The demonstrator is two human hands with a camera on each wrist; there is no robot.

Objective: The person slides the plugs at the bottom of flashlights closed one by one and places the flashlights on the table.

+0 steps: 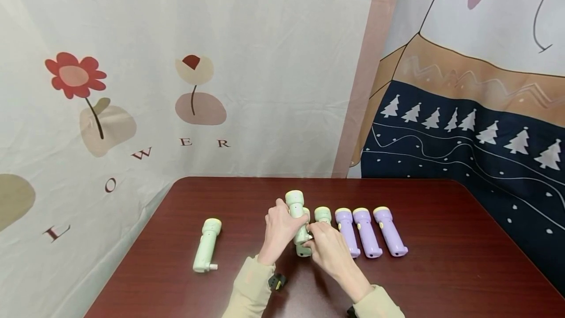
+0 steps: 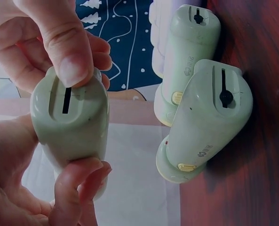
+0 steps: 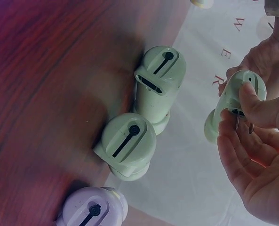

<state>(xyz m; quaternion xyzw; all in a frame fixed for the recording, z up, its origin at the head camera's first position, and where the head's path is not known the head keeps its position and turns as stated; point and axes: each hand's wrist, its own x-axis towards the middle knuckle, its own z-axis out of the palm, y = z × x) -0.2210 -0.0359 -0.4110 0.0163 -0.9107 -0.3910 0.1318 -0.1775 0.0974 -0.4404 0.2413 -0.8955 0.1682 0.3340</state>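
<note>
My left hand (image 1: 279,225) grips a light green flashlight (image 1: 295,209) around its body, the lamp end pointing away. At its tail my right hand (image 1: 330,249) has its thumb on the slotted end, with the fingers bent behind, as the left wrist view shows. Two metal plug prongs (image 3: 237,120) stick out beside the right fingers in the right wrist view. Just behind the held one lies a second green flashlight (image 1: 303,251), partly covered. Another green flashlight (image 1: 322,214) is mostly hidden by the right hand in the head view.
Three purple flashlights, the outermost purple flashlight (image 1: 391,232) included, lie in a row to the right. A separate green flashlight (image 1: 205,247) lies at the left, its plug sticking out at the tail. Everything rests on a dark red-brown table (image 1: 441,278) before a printed cloth (image 1: 273,63).
</note>
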